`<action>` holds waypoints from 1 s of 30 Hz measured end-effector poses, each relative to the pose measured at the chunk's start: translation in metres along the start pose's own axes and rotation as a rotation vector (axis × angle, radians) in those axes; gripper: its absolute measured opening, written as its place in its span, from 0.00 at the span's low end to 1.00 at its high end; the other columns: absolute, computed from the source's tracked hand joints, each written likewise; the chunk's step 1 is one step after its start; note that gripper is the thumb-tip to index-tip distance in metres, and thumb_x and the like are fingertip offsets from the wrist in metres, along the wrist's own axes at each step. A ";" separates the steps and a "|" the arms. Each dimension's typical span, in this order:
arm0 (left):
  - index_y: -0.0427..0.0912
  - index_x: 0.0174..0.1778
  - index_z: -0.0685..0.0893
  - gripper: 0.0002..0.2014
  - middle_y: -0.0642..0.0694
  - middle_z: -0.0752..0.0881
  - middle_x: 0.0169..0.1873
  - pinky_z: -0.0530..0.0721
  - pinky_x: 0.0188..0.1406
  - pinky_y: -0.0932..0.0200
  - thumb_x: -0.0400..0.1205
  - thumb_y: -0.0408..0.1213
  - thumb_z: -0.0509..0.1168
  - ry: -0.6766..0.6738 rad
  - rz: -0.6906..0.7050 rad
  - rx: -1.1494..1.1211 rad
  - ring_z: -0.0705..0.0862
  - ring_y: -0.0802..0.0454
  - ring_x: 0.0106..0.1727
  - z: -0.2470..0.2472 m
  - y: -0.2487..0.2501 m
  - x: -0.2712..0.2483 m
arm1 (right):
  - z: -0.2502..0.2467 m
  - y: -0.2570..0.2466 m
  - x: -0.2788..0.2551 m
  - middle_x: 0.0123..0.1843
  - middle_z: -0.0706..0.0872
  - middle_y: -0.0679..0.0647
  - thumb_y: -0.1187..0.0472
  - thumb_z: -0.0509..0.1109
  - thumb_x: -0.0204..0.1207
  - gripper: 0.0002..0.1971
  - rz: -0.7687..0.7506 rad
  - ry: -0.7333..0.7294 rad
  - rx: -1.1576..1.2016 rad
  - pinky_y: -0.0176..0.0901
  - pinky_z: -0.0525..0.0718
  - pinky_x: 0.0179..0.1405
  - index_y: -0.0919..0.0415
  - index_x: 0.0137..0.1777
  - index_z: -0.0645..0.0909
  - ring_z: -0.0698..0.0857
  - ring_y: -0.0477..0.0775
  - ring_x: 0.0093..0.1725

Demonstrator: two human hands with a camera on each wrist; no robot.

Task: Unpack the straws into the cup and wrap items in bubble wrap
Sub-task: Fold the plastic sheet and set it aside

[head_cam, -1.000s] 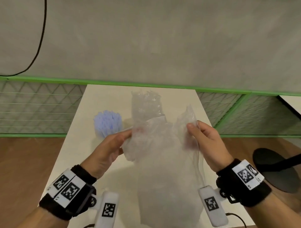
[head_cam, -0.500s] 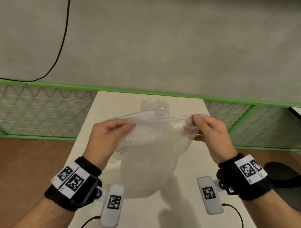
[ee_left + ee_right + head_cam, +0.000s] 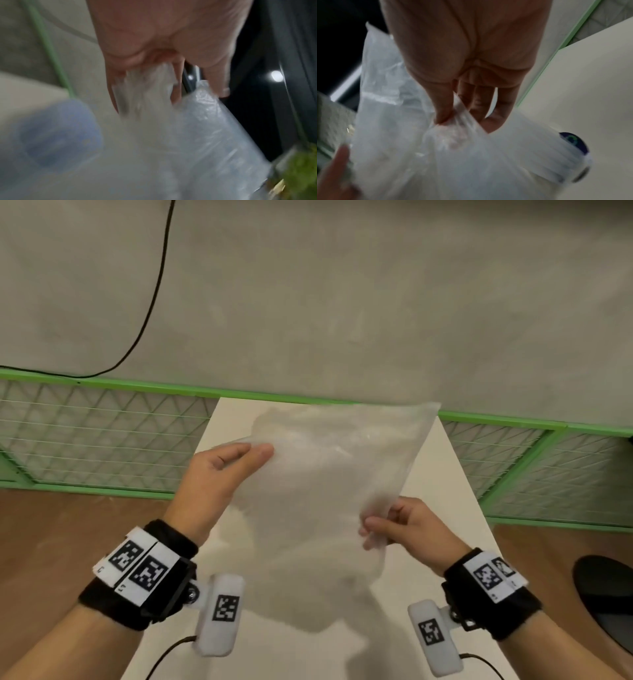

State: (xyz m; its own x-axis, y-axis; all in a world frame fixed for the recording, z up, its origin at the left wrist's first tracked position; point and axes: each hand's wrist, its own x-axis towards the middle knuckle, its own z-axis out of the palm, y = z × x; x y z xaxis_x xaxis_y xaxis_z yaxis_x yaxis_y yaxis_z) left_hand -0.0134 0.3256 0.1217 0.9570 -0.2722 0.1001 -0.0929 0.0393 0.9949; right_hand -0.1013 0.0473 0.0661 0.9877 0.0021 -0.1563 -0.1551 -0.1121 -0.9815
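Note:
A clear sheet of bubble wrap (image 3: 322,501) hangs spread above the white table (image 3: 452,508). My left hand (image 3: 265,451) pinches its upper left edge between thumb and fingers. Lower down, my right hand (image 3: 368,527) pinches the right edge. The left wrist view shows the left hand's fingers (image 3: 173,86) bunching the wrap (image 3: 197,135), with a blurred blue bundle of straws (image 3: 56,135) below. In the right wrist view the thumb (image 3: 441,108) presses the wrap (image 3: 402,135) against the fingers. A white ribbed object with a dark blue end (image 3: 570,146) lies beyond. The sheet hides the straws in the head view.
A green-framed mesh fence (image 3: 102,440) runs behind the table in front of a grey wall. A black cable (image 3: 150,302) hangs down the wall at the left. A dark round object (image 3: 603,594) sits on the brown floor to the right.
The sheet has been turned and spread wider. My right hand has dropped lower and toward me along the right edge. My left hand stays high. The straws are now covered.

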 end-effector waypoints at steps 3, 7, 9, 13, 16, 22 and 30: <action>0.63 0.49 0.91 0.32 0.58 0.90 0.57 0.77 0.71 0.56 0.55 0.78 0.73 -0.151 -0.071 0.251 0.85 0.62 0.64 -0.018 -0.017 -0.006 | -0.016 -0.023 -0.009 0.37 0.89 0.62 0.63 0.71 0.73 0.08 -0.037 -0.039 0.076 0.47 0.85 0.33 0.67 0.48 0.82 0.87 0.60 0.30; 0.64 0.54 0.91 0.29 0.67 0.88 0.58 0.77 0.68 0.69 0.58 0.71 0.77 -0.360 -0.144 0.267 0.82 0.71 0.64 -0.003 -0.029 -0.018 | -0.026 -0.037 -0.017 0.38 0.88 0.63 0.51 0.78 0.72 0.15 -0.056 -0.142 0.181 0.44 0.85 0.32 0.62 0.50 0.85 0.87 0.61 0.29; 0.51 0.58 0.91 0.24 0.58 0.90 0.60 0.79 0.70 0.58 0.69 0.57 0.77 -0.408 -0.185 0.189 0.85 0.61 0.65 0.010 -0.032 -0.021 | -0.027 -0.040 -0.020 0.38 0.88 0.64 0.49 0.77 0.73 0.15 -0.042 -0.150 0.166 0.44 0.84 0.31 0.59 0.50 0.86 0.87 0.62 0.29; 0.51 0.50 0.94 0.11 0.51 0.92 0.54 0.79 0.68 0.56 0.75 0.42 0.70 -0.332 -0.220 0.080 0.87 0.56 0.62 0.025 -0.025 -0.021 | -0.031 -0.046 -0.024 0.36 0.88 0.65 0.48 0.71 0.77 0.14 -0.012 -0.094 0.088 0.45 0.84 0.30 0.58 0.53 0.85 0.88 0.64 0.28; 0.52 0.52 0.93 0.13 0.47 0.91 0.57 0.84 0.64 0.54 0.78 0.35 0.66 -0.322 -0.229 -0.029 0.88 0.51 0.60 0.027 -0.020 -0.021 | -0.036 -0.051 -0.026 0.35 0.88 0.66 0.46 0.75 0.73 0.19 -0.018 -0.063 0.089 0.46 0.84 0.29 0.58 0.58 0.85 0.87 0.62 0.27; 0.44 0.51 0.89 0.14 0.43 0.92 0.43 0.90 0.35 0.60 0.83 0.23 0.61 -0.243 -0.275 -0.191 0.91 0.50 0.40 0.033 -0.019 -0.020 | -0.040 -0.051 -0.029 0.30 0.86 0.63 0.66 0.64 0.77 0.12 -0.081 0.002 0.306 0.44 0.84 0.25 0.58 0.59 0.81 0.84 0.57 0.22; 0.42 0.31 0.79 0.08 0.43 0.79 0.33 0.74 0.27 0.61 0.75 0.38 0.59 -0.263 -0.379 -0.332 0.79 0.46 0.30 0.035 -0.010 -0.019 | -0.041 -0.062 -0.033 0.29 0.80 0.57 0.50 0.72 0.65 0.14 -0.121 0.074 0.411 0.39 0.79 0.25 0.63 0.32 0.81 0.79 0.53 0.26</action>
State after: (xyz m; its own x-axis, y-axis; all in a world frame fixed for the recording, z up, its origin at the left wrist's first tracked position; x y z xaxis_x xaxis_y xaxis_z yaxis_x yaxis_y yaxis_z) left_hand -0.0403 0.2963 0.1103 0.8017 -0.5552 -0.2213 0.3762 0.1811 0.9087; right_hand -0.1232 0.0132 0.1363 0.9957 -0.0820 -0.0434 -0.0178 0.2895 -0.9570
